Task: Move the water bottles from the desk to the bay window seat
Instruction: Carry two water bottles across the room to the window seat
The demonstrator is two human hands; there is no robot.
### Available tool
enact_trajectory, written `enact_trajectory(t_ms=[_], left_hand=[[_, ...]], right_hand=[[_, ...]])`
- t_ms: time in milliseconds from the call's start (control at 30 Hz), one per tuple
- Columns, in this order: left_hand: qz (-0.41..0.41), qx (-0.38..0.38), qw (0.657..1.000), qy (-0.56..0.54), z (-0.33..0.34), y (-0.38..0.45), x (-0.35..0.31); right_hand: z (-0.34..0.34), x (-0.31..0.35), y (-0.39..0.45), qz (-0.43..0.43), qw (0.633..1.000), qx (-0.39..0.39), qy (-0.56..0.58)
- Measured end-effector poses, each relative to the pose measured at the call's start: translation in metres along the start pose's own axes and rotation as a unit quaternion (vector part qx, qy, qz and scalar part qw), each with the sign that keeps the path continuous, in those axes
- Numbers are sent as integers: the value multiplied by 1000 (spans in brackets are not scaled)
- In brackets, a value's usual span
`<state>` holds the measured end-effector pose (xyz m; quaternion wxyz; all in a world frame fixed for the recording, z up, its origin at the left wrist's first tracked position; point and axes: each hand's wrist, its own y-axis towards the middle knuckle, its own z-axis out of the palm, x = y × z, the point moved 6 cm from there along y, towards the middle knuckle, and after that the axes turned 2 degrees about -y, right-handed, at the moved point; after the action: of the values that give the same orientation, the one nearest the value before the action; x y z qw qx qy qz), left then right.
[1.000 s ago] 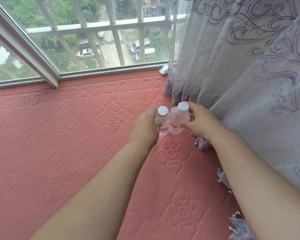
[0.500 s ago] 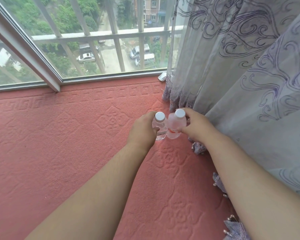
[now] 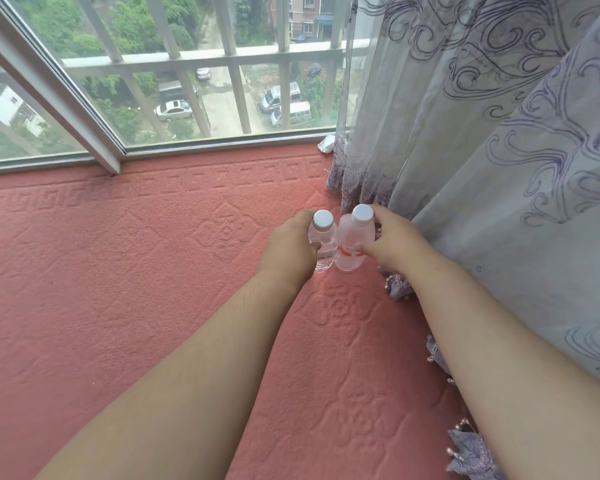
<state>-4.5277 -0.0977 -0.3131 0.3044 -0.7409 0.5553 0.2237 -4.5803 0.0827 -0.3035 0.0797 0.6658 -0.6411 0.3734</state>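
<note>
From the head camera, the person leans over the bay window seat (image 3: 125, 271), which is covered in a red embossed mat, with both bare forearms stretched forward. The left hand (image 3: 290, 249) is wrapped around the clear water bottle (image 3: 323, 244), its fingers curled behind the body and the thumb across the front. The right hand (image 3: 390, 242) is closed on the pink-tinted water bottle (image 3: 353, 244), thumb low across the front near a red mark on the label, fingers up by the white cap. The 2 bottles stand upright, side by side and touching, their bases low against the mat; whether they already rest on it I cannot tell. They sit just beside the hem of the patterned curtain (image 3: 482, 150), well clear of the window frame (image 3: 66, 98). My guess is that the setting-down is nearly finished and only the letting go remains. The risks look small but real: the mat is soft and ridged, so a tall, narrow bottle could wobble or tip on release. Since the 2 touch, one falling would likely knock over the other. The curtain's beaded tassels (image 3: 397, 287) hang close to the right wrist, and a snag while pulling back could drag fabric into the pink bottle.
</note>
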Motion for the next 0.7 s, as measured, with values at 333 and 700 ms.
enact_trajectory(t_ms=[333, 700], left_hand=[[-1, 25, 1000, -1, -6, -13, -13], [-1, 11, 999, 40, -64, -53, -46]], right_hand=[[-7, 7, -5, 16, 999, 13, -44], [-57, 52, -63, 1, 997, -24, -69]])
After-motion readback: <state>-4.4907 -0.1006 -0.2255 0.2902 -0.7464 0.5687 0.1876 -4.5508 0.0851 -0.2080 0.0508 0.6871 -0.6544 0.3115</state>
